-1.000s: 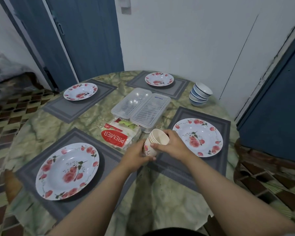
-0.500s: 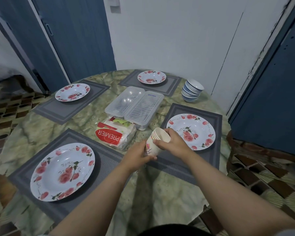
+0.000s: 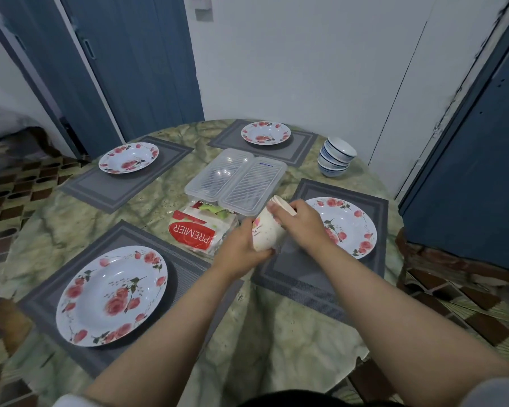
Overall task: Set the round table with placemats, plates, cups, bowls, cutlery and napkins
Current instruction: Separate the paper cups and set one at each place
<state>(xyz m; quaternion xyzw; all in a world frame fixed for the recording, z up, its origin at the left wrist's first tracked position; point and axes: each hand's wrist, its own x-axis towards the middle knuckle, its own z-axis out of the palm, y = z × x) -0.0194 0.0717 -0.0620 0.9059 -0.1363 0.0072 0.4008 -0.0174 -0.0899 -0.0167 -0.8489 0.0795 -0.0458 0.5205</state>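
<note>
1 head-worn wide-angle view, forward and down over the nearby round table (image 3: pixel 291 333), hands close below.

the round table (image 3: pixel 271 342) has a green marbled top. four grey placemats lie directly on it: near left (image 3: pixel 188 271), near right (image 3: pixel 303 277), far left (image 3: pixel 112 186) and far right (image 3: pixel 299 148). between them rest a clear lidded plastic container (image 3: pixel 235 180) and, touching its near side, a red napkin pack (image 3: pixel 197 233); a stack of blue-rimmed bowls (image 3: pixel 335 157) stands near the far right edge.

Glossy plates (image 3: pixel 111 295) on matt woven placemats (image 3: pixel 312 286); clear plastic box (image 3: pixel 235 180).
</note>
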